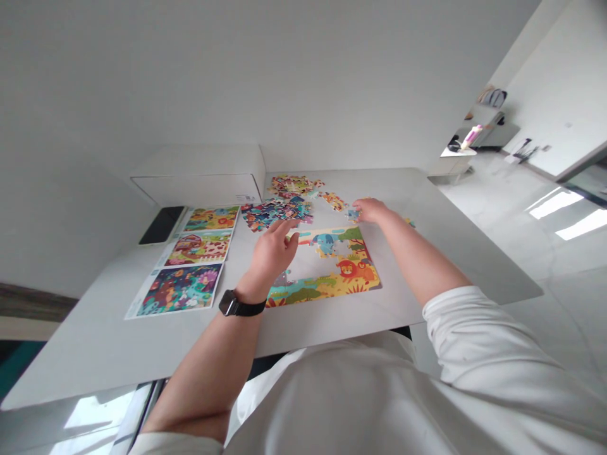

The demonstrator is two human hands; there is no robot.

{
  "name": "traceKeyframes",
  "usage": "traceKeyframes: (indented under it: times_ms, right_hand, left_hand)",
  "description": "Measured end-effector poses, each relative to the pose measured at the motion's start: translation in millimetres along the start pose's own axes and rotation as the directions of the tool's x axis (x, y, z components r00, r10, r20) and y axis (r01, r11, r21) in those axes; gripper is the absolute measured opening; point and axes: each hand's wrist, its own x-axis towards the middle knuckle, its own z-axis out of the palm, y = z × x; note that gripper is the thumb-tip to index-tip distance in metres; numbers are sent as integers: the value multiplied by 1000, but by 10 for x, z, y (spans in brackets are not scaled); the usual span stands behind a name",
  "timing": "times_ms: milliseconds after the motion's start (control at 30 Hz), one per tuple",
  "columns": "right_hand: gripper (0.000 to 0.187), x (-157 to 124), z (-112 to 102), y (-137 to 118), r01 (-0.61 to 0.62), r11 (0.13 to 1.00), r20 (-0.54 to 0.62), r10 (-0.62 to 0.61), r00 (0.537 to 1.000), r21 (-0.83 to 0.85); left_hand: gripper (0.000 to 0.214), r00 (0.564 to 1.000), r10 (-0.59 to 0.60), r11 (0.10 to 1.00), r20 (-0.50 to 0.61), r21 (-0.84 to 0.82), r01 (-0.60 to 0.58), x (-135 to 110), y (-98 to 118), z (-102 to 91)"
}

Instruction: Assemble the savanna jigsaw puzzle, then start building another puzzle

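Observation:
A partly assembled jigsaw puzzle (pixel 308 293) with lions, an elephant and a yellow-green scene lies flat on the table, with gaps in its middle and left. My left hand (pixel 274 251) is over its upper left edge, fingers stretched and thumb apart, fingertips beside a heap of dark, colourful puzzle pieces (pixel 265 215). Beyond the puzzle's upper right corner, my right hand (pixel 372 210) has its fingers curled down at a light-blue puzzle piece (pixel 352 215); the fingertips are partly hidden. Orange-yellow puzzle pieces (pixel 334 201) lie just left of it.
Another heap of puzzle pieces (pixel 294 184) lies at the back. Left of the heaps is a sheet with three reference pictures (pixel 196 248), then a black phone (pixel 162 225). A white box (pixel 199 188) stands against the wall. A few pieces (pixel 410 222) lie beyond my right forearm.

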Motion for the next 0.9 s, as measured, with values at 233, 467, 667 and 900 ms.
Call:
traceKeyframes:
  times_ms: [233, 467, 667, 900]
  right_hand:
    - [62, 92, 74, 99, 59, 997, -109, -54, 993, 47]
    - [18, -137, -24, 147, 107, 939, -240, -26, 970, 328]
    - [20, -595, -51, -76, 242, 608, -305, 0, 952, 756]
    - [36, -1054, 264, -502, 142, 227, -138, -32, 990, 963]
  left_hand:
    - [38, 1000, 19, 999, -7, -30, -19, -15, -11, 15]
    - [38, 1000, 25, 999, -15, -44, -26, -27, -11, 40]
    - [37, 1000, 16, 995, -4, -101, -16, -25, -13, 97]
    - [35, 991, -104, 956, 90, -266, 125, 9, 7, 155]
